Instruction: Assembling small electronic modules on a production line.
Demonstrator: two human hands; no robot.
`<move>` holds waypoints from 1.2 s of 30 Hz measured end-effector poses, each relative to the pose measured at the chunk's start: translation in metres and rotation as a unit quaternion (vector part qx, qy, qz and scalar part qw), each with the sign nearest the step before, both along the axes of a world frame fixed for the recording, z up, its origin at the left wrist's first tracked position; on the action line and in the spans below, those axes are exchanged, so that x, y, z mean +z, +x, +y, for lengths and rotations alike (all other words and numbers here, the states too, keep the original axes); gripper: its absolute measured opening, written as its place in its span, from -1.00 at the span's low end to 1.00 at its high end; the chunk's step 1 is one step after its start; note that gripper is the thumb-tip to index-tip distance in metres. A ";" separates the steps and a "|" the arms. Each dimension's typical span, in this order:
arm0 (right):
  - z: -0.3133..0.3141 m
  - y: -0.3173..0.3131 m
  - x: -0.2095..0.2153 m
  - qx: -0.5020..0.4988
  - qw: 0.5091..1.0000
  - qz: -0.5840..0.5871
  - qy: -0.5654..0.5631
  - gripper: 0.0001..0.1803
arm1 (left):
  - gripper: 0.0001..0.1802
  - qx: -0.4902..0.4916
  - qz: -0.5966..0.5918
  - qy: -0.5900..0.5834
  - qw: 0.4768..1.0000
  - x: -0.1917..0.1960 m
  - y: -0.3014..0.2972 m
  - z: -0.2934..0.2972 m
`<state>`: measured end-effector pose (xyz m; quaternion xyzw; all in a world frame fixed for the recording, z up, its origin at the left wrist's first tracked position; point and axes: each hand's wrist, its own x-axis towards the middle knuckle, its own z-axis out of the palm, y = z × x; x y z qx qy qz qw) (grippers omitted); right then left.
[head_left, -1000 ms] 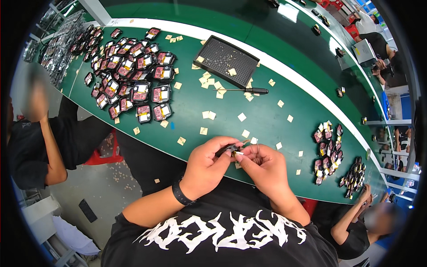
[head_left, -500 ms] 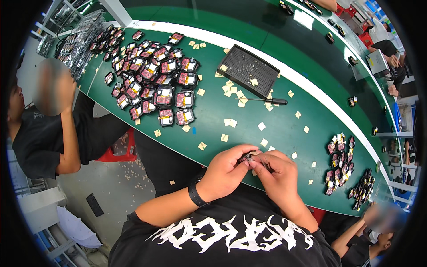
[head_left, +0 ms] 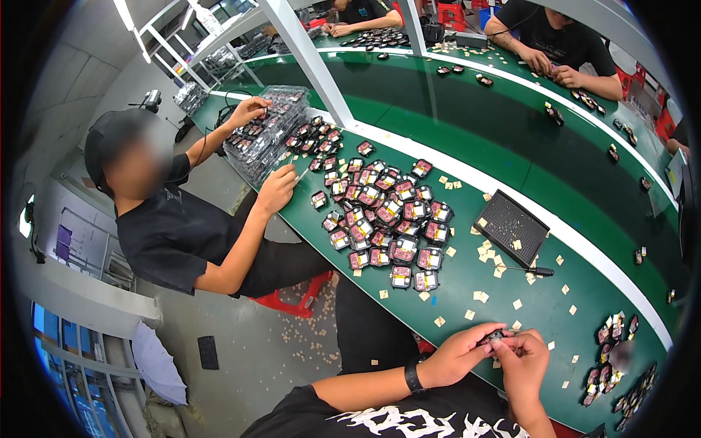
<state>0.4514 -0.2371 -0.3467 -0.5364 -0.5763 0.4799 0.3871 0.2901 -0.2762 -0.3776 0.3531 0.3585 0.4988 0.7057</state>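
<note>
We pinch the small dark part (head_left: 493, 338) between both hands: left hand (head_left: 460, 354) and right hand (head_left: 527, 361) closed on it, its length running across from one to the other.

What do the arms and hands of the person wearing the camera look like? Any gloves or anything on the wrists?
Both hands are bare, with no gloves: the left hand and the right hand. The forearms are uncovered too. A black wristband, like a watch or fitness band, circles the left wrist. The person wears a black shirt with large white print across the chest; its sleeves end above the forearms.
</note>
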 end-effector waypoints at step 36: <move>0.000 0.024 0.019 0.112 0.988 -0.030 -0.104 -0.84 | -0.67 -0.046 0.285 0.140 0.947 0.028 -0.006 -0.002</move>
